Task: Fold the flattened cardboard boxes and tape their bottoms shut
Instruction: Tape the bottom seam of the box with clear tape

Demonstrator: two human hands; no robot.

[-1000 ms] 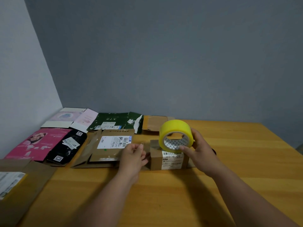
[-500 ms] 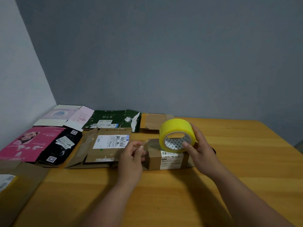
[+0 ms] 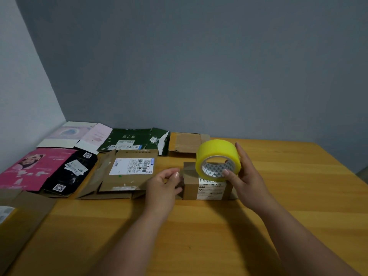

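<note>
A small folded brown cardboard box [image 3: 192, 188] with a white label stands on the wooden table [image 3: 219, 236], in the middle. My right hand [image 3: 247, 176] holds a yellow tape roll [image 3: 217, 152] upright on top of the box. My left hand [image 3: 165, 184] sits at the box's left end, thumb and forefinger pinched on the clear tape end pulled out from the roll. To the left lies a flattened brown box [image 3: 123, 176] with a shipping label.
Flattened boxes lie along the left and back: pink [image 3: 33, 168], black [image 3: 69, 174], pale pink-white [image 3: 75, 134], green [image 3: 135, 139], a brown one [image 3: 187, 142] behind the roll. Another cardboard piece [image 3: 22, 218] lies at the near left. Walls stand close behind and left.
The left hand has pulled the tape end out to the left of the box and down to its left end. The roll stays on the box top. The view shifted slightly.
</note>
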